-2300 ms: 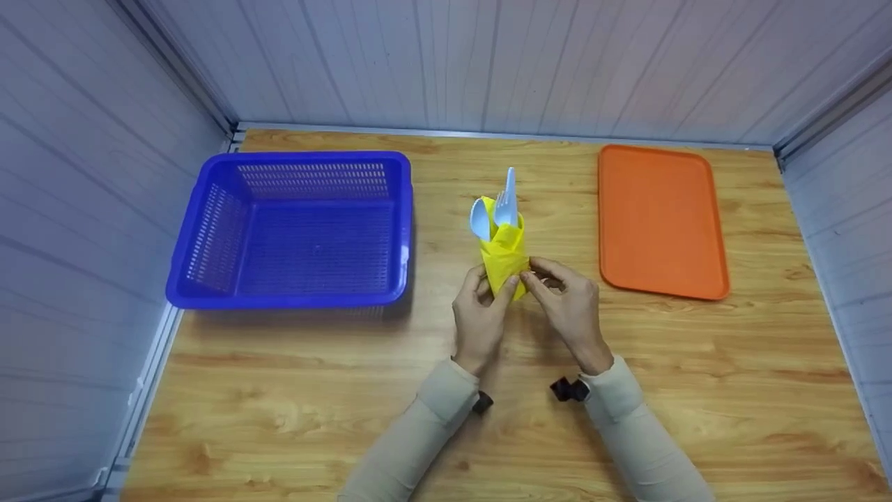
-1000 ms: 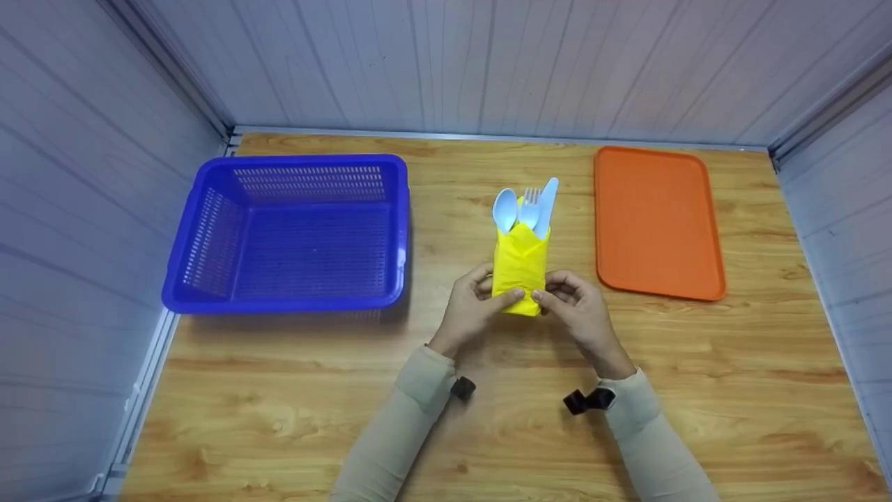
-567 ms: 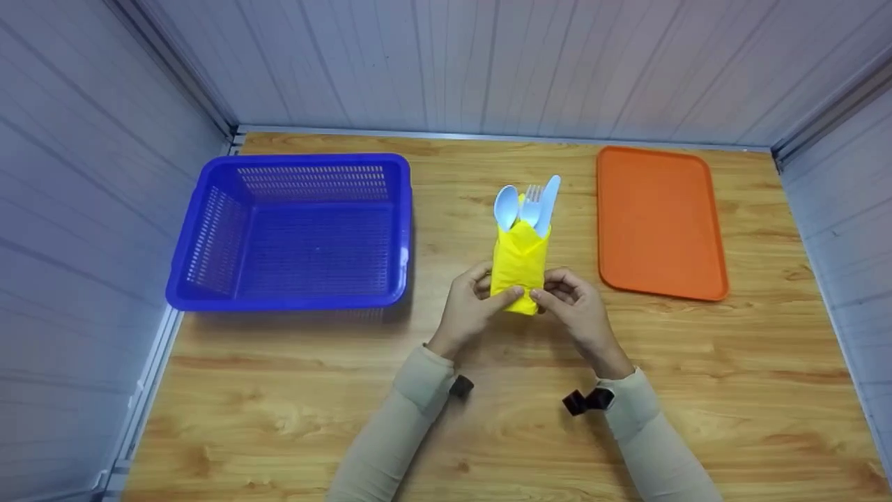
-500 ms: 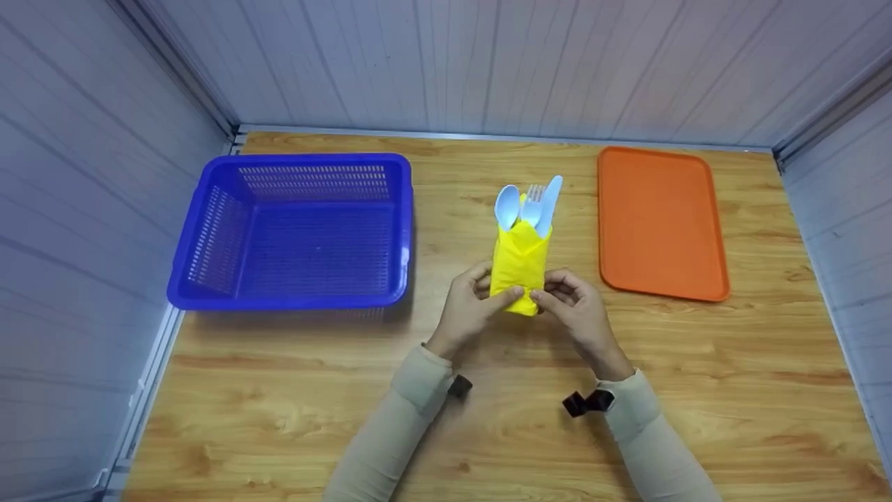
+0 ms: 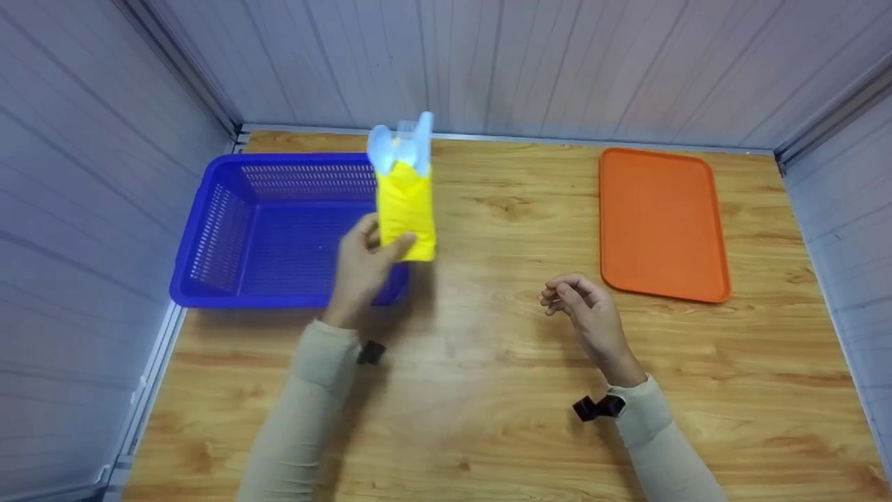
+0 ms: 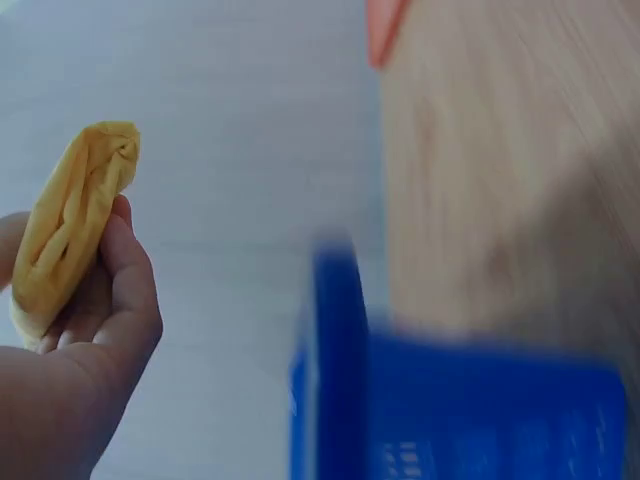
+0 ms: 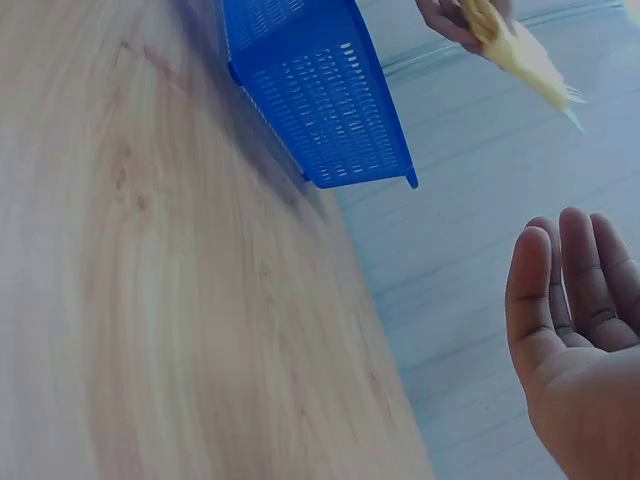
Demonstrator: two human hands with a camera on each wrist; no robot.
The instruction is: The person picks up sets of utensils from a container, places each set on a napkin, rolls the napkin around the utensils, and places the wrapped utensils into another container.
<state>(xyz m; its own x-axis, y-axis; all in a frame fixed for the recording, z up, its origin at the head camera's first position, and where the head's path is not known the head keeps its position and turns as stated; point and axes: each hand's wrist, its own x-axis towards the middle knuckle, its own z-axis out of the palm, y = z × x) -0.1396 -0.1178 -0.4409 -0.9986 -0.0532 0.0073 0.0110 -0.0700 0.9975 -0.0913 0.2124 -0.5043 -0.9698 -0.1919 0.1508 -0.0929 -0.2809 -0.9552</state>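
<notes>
My left hand (image 5: 362,268) pinches the lower end of a yellow napkin (image 5: 406,209), thumb in front and fingers behind. Out of the napkin's top stick a light blue plastic spoon (image 5: 380,148), a fork (image 5: 405,146) and a knife (image 5: 424,139), side by side. The bundle is raised and overlaps the right end of the blue basket (image 5: 279,302) in the head view. In the left wrist view the napkin's folded bottom (image 6: 75,220) lies between thumb and fingers. My right hand (image 5: 592,314) hovers by itself over the table, fingers loosely bent and holding nothing.
An orange tray (image 5: 662,223) lies at the back right of the wooden table (image 5: 488,404). The blue basket, with slotted walls, stands at the back left. Pale panel walls (image 5: 488,63) close off the back and both sides.
The left hand has carried the napkin with its cutlery left and up, from mid-table to the basket's right end. The right hand has let go of it and stays nearly in place.
</notes>
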